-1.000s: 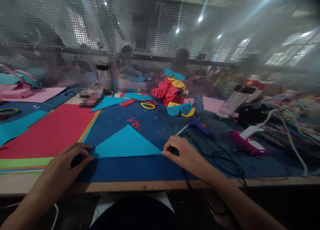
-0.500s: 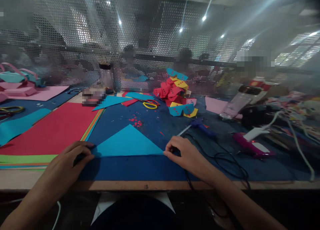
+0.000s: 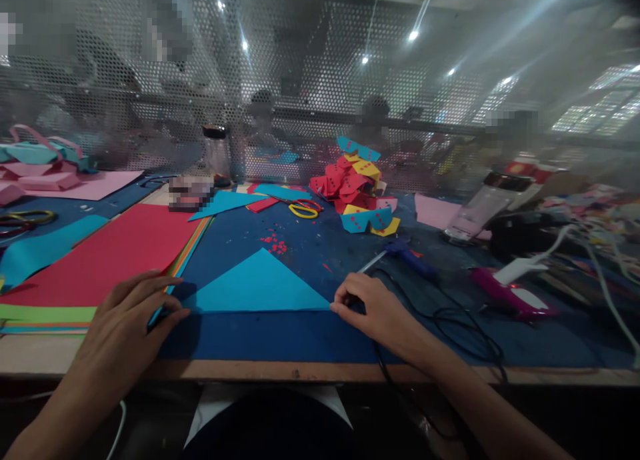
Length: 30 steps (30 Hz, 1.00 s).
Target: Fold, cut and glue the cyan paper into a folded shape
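Note:
A light blue sheet of paper folded into a triangle [image 3: 263,283] lies on the dark blue tabletop, its long folded edge toward me. My right hand [image 3: 363,299] is closed in a pinch at the triangle's right corner. At the left corner, my left hand [image 3: 137,317] is curled with thumb and forefinger at the paper's tip, its other fingers reaching over the stack's edge. Just left of the triangle lies a stack of coloured sheets with a red sheet [image 3: 120,247] on top. Part of the stack's near corner is hidden by my left hand.
Yellow-handled scissors [image 3: 303,209] and red scraps [image 3: 275,244] lie beyond the triangle. Behind them stands a pile of dotted paper pieces [image 3: 355,187]. To the right are a blue glue gun [image 3: 413,257] with its black cord, a purple device [image 3: 515,293] and a clear bottle [image 3: 473,210].
The left hand's fingers have spread slightly and shifted at the stack's edge, where the sheets look a little lifted. The triangle and right hand stay together; the view has shifted slightly.

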Each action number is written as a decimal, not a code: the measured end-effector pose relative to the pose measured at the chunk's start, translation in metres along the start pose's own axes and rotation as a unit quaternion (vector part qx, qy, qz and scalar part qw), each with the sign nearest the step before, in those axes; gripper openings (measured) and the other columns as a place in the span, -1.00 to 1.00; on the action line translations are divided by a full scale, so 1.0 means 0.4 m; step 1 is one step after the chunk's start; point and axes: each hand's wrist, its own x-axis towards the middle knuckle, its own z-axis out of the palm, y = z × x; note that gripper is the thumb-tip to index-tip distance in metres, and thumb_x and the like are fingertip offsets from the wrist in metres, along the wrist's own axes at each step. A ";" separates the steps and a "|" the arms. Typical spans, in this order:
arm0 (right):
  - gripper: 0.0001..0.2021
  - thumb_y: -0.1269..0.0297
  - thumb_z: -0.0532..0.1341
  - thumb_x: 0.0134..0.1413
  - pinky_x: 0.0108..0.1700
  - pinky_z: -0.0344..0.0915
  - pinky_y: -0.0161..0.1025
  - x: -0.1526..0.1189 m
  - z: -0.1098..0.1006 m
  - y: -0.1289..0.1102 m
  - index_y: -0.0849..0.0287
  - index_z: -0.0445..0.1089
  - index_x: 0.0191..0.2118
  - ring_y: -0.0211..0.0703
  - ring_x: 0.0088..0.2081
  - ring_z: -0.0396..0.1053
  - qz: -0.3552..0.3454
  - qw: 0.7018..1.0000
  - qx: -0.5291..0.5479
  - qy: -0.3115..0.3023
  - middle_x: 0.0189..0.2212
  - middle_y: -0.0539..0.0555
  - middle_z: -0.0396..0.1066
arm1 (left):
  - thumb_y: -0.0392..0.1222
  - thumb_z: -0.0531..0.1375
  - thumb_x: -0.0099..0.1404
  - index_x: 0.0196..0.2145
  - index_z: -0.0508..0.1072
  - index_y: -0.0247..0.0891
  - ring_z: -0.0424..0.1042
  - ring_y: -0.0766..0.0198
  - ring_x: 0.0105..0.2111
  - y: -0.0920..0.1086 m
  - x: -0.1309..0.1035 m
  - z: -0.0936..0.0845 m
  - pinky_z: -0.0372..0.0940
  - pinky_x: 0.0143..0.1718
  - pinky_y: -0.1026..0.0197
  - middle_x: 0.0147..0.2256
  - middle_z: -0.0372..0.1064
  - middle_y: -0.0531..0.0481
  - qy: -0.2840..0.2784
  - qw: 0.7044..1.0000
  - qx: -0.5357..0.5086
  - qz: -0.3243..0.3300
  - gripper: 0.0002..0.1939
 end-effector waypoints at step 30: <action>-0.88 0.28 0.28 0.23 -0.15 0.19 -0.14 0.003 -0.006 -0.009 0.12 0.40 -0.35 -0.10 -0.24 0.37 0.010 1.000 -0.004 -0.003 -0.34 0.02 0.44 | 0.55 0.11 0.17 -0.51 0.47 -0.05 0.37 -0.16 0.15 -0.074 0.002 0.003 0.35 0.11 -0.19 0.05 0.53 -0.05 -0.061 0.985 -0.112 -0.113 -0.40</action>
